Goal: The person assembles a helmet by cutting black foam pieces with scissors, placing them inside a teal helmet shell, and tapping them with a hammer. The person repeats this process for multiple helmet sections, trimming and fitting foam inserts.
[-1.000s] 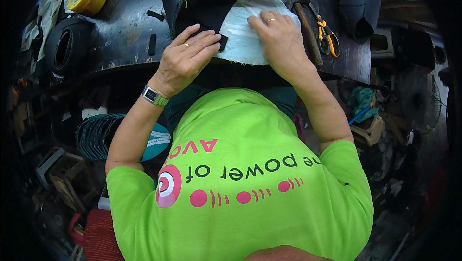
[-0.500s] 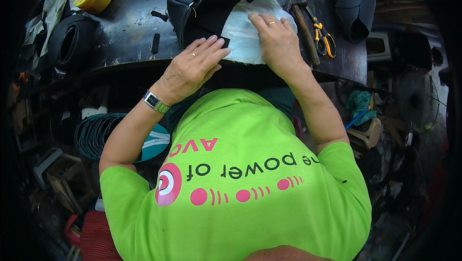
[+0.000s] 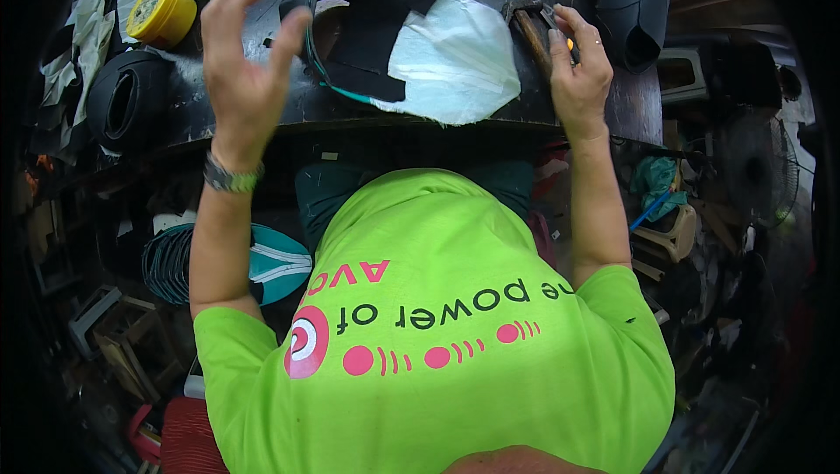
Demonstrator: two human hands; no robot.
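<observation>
Scissors at the desk are touched by the right hand, its grip unclear, as the left hand is held spread, empty, beside black material, with pink-and-black lettering across a green shirt.

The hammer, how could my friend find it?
On the dark table, go right past the pale cloth, stopping just before the person's right hand. There lies the hammer, its long brown wooden handle setting it apart from the scissors, which show a bit of orange.
</observation>
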